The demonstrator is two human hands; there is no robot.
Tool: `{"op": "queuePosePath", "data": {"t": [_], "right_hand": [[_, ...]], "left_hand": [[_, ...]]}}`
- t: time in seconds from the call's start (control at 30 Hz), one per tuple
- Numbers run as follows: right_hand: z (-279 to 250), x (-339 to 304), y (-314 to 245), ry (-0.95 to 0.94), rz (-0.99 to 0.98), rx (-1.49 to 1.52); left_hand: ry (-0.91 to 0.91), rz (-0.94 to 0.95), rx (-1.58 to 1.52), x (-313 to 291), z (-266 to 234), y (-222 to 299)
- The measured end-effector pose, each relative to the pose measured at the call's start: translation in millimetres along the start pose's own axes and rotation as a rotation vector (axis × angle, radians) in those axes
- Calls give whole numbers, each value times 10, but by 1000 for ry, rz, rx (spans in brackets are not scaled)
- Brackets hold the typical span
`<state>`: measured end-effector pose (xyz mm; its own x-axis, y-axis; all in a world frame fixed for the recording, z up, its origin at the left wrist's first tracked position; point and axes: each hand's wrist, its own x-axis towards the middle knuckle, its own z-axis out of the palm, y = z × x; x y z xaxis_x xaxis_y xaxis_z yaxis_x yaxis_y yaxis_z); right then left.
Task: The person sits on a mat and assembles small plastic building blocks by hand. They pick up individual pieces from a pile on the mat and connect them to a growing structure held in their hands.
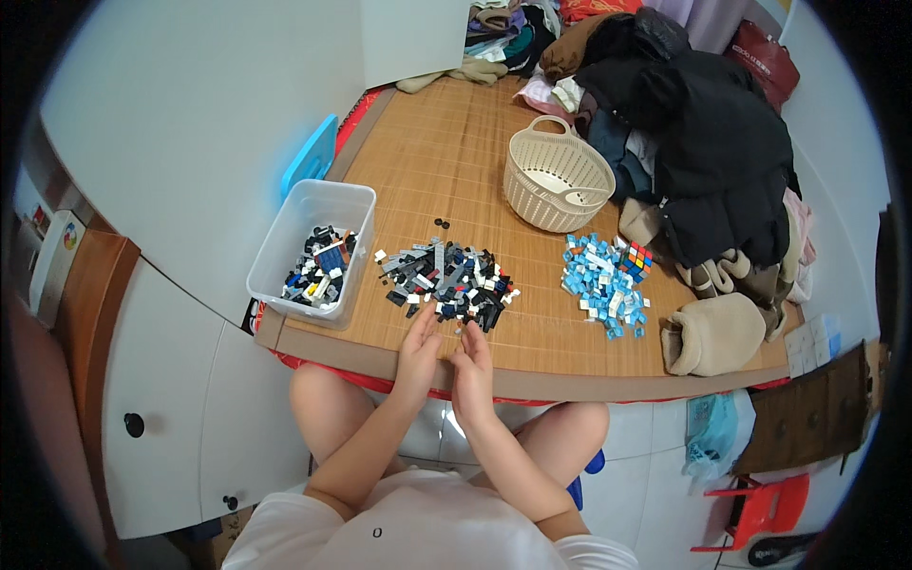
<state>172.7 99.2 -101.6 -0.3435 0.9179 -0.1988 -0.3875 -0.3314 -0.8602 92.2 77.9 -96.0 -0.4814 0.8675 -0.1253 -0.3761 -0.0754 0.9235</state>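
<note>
With my left hand [416,350] and right hand [472,366] spread, I see loose bricks [446,271] ahead, others in the box [285,237] leftward.

Left to right lie bin [275,252], brick pile [448,282] and second pile [604,285], the basket [540,195] behind.

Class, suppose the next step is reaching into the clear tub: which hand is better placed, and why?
Probably the left hand: it is nearer the clear tub, which stands left of the dark brick pile. The right hand would likely have to cross the left.
</note>
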Motion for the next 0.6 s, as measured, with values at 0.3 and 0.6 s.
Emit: {"op": "queuePosePath", "data": {"t": [0.3, 0.6], "right_hand": [[133, 78, -127, 30, 80, -79], [131, 91, -132, 32, 101, -44]], "left_hand": [[-62, -84, 2, 121, -59, -111], [-49, -63, -40, 98, -40, -174]]}}
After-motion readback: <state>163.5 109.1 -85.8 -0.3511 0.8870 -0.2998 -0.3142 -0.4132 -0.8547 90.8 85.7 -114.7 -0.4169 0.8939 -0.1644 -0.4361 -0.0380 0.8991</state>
